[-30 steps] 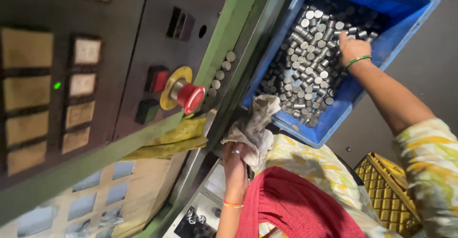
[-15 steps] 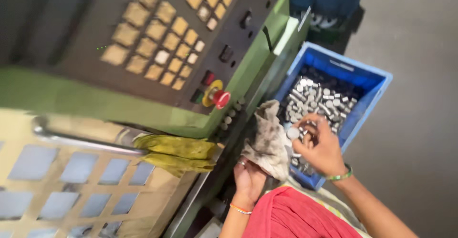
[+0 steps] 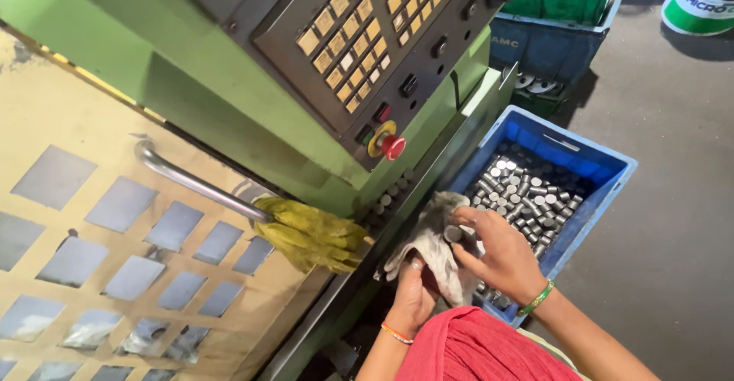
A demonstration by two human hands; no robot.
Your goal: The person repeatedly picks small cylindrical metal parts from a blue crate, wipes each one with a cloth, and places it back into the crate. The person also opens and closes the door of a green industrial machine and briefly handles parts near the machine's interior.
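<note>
My left hand (image 3: 413, 293) grips a dirty grey rag (image 3: 430, 239) from below, just in front of the green machine (image 3: 229, 121). My right hand (image 3: 501, 255), with a green bangle on the wrist, holds a short metal cylinder (image 3: 453, 233) against the rag. Both hands hover at the near left edge of a blue plastic crate (image 3: 604, 168) filled with several similar metal cylinders (image 3: 527, 190).
The machine's control panel has tan keys (image 3: 344, 33) and a red stop button (image 3: 394, 147). Yellow gloves (image 3: 310, 232) hang on a steel door handle (image 3: 195, 182). More metal cylinders stand in a row (image 3: 390, 194) on the machine ledge. Other crates (image 3: 562, 3) stand behind on the grey floor.
My right hand left the crate with a cylinder and brought it to the rag in my left hand. The camera view swung back, showing more of the machine and floor.
</note>
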